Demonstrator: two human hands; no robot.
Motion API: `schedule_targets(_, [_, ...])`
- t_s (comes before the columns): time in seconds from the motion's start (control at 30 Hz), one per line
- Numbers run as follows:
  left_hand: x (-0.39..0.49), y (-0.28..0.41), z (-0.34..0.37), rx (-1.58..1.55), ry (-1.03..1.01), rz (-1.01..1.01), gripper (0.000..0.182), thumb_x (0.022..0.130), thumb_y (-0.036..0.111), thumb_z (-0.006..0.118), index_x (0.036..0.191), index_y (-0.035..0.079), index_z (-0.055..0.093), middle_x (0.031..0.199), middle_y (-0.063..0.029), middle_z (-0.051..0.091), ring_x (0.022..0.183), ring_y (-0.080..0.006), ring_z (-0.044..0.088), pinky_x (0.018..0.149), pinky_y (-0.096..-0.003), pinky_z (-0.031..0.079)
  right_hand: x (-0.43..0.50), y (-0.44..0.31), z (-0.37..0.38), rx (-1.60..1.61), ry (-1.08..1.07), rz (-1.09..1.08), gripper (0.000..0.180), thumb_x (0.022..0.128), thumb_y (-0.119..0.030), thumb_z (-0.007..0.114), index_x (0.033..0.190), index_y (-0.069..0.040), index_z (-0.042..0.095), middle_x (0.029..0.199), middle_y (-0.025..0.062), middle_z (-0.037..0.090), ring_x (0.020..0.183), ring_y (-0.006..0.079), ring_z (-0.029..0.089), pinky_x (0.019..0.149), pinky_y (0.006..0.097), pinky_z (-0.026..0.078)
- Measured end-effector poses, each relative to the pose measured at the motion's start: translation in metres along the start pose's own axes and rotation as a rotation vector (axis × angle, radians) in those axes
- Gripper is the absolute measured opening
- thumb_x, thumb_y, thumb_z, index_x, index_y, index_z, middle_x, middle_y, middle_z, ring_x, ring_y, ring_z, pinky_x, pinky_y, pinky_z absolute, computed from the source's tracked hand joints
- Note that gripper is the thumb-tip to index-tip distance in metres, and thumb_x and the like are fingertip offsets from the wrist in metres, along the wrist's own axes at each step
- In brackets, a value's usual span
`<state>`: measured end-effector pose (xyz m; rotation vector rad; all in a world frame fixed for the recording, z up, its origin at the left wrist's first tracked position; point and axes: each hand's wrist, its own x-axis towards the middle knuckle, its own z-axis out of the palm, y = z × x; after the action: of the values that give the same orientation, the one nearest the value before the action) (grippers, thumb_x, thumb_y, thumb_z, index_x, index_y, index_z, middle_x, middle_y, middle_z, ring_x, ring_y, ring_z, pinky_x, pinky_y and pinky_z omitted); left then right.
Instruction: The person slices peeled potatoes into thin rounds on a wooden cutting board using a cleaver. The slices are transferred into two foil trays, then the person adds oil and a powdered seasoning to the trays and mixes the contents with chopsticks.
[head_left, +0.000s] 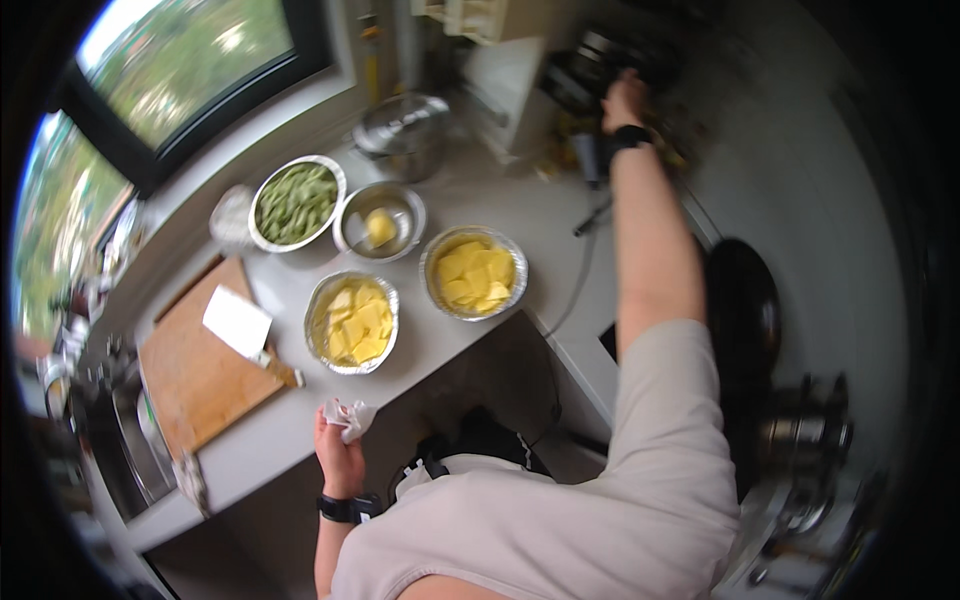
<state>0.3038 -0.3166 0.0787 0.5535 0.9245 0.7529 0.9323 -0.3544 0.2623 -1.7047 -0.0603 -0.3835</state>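
Observation:
My left hand (340, 461) holds a crumpled white tissue (351, 420) by the front edge of the counter. Far back on the right, my right hand (626, 103) reaches out at a dark, blurred object (596, 71); whether it grips anything is unclear. Nearest my left hand is a foil bowl of sliced yellow potatoes (356, 322). A second foil bowl of potato slices (476, 271) stands to its right. Behind them are a metal bowl (411, 238) with a peeled yellow piece (380, 227) in it and a white-rimmed bowl of cut green beans (296, 202).
A cleaver (238, 321) lies on a wooden cutting board (202, 375), its handle reaching the board's edge. A lidded steel pot (405, 139) stands at the back. A cable (581, 281) crosses the counter. At right is a black wok (742, 307); a sink (135, 442) lies at left.

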Motion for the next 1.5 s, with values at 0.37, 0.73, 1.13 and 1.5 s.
schedule_targets(0.37, [0.018,-0.071,0.094,0.500,-0.810,-0.420,0.024,0.084,0.002,0.047,0.107,0.006,0.053,0.090,-0.0019,0.053,0.082,-0.0126,0.054,0.083,-0.0286,0.048,-0.412,0.066,-0.356,0.158,-0.355,0.320,0.024,0.099,-0.023,0.053,0.115,-0.007,0.059,0.100,0.0034,0.064,0.084,0.0086,0.059,0.070,0.0236,0.050])
schedule_targets(0.73, [-0.119,-0.263,0.174,0.492,-0.963,-0.678,0.022,0.092,0.017,0.042,0.104,0.007,0.057,0.091,-0.0050,0.056,0.086,-0.0185,0.055,0.082,-0.0340,0.047,-0.467,0.273,-0.593,0.249,0.454,0.887,0.065,0.084,-0.011,0.060,0.142,-0.011,0.031,0.108,0.0075,0.049,0.086,0.0201,0.055,0.076,0.0354,0.054])
schedule_targets(1.13, [-0.225,-0.368,0.210,0.560,-0.959,-0.679,0.016,0.092,0.027,0.057,0.096,0.012,0.060,0.081,0.0002,0.052,0.079,-0.0139,0.052,0.080,-0.0303,0.046,-0.415,0.175,-0.768,0.068,-0.318,0.729,0.024,0.096,-0.018,0.054,0.117,-0.006,0.060,0.102,0.0052,0.069,0.092,0.0133,0.066,0.073,0.0254,0.052])
schedule_targets(1.5, [-0.176,-0.408,0.260,0.292,-0.971,-0.466,0.026,0.092,0.026,0.059,0.112,0.009,0.060,0.098,-0.0016,0.064,0.092,-0.0171,0.061,0.082,-0.0337,0.051,-0.216,-0.116,-1.157,-0.456,1.049,-0.409,0.026,0.094,-0.013,0.056,0.113,0.003,0.059,0.094,0.0126,0.066,0.071,0.0174,0.068,0.057,0.0275,0.055])
